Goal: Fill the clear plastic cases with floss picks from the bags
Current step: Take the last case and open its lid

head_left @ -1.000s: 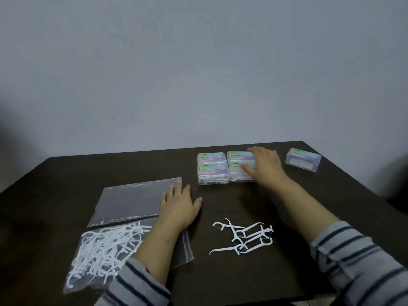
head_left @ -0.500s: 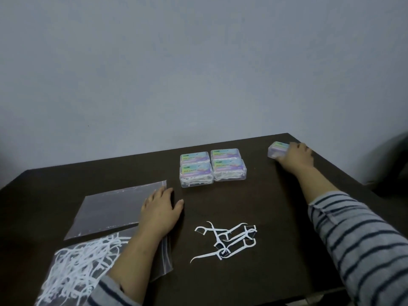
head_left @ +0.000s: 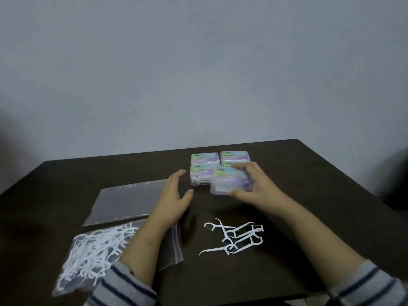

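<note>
Though blurred, right fingers round case.

Dark table, grey wall

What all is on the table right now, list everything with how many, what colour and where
held case: one, clear with pastel label, in the right hand above the table's middle
stacked cases: a block of four as far as visible, clear with pastel labels, far centre, partly hidden by the held case
loose picks: a small pile, white, near centre
full bag: one, clear, holding white picks, near left, under the left forearm
empty bag: one, clear, left, beyond the full bag
table: one, dark brown
wall: grey, behind
sleeves: two, grey with dark stripes, bottom edge
hands: left open, raised left of the cases; right gripping the held case
</note>
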